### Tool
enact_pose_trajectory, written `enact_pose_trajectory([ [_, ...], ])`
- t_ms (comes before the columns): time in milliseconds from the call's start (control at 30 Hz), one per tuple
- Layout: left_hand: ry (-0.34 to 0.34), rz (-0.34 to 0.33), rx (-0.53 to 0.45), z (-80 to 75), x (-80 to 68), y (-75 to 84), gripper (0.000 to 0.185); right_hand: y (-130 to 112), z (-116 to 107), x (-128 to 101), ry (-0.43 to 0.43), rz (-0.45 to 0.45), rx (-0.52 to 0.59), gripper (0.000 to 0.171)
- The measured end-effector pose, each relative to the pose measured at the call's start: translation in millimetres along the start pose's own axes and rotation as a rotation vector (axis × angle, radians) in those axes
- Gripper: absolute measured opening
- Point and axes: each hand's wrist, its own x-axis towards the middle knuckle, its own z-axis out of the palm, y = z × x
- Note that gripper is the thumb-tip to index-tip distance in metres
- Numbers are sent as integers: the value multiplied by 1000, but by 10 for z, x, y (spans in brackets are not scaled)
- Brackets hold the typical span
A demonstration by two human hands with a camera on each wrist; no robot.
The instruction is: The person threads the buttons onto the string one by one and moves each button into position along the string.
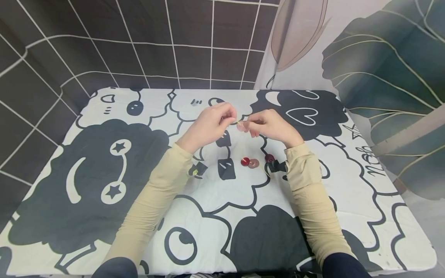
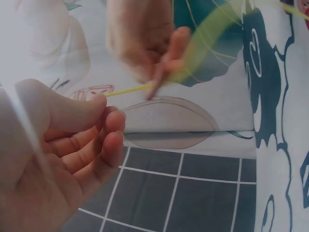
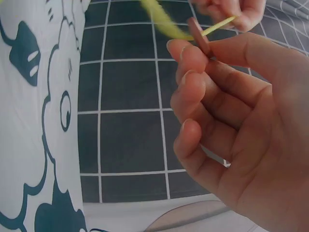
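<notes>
Above the far part of the table, my left hand (image 1: 216,122) pinches one end of a thin yellow string (image 2: 129,90) between thumb and index finger. My right hand (image 1: 269,125) pinches a flat pinkish button (image 3: 199,36) by its edge, with the thumb on one side. The string passes through the button, taut toward the left hand. Its other part hangs off in a blurred loop (image 3: 161,21). On the cloth below lie a red button (image 1: 245,161), a dull pink button (image 1: 254,163) and a dark red one (image 1: 269,158) beside the right wrist.
A black-and-white cartoon cloth (image 1: 215,197) covers the table. Behind it hangs a dark grid-patterned curtain (image 1: 191,61), with a leaf-patterned one (image 1: 382,77) at the right. Some yellow string (image 1: 267,170) lies near the buttons.
</notes>
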Motion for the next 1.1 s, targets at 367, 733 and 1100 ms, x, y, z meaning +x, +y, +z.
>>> enact_pose_trajectory([
  [367, 86, 59, -5, -150, -68, 81, 6, 82, 85, 59, -229, 30, -103, 23],
  [733, 102, 116, 18, -215, -113, 128, 4, 168, 194, 84, -444, 31, -136, 18],
  [1100, 130, 177, 6, -266, -124, 143, 3, 235, 253, 112, -524, 86, -140, 18],
])
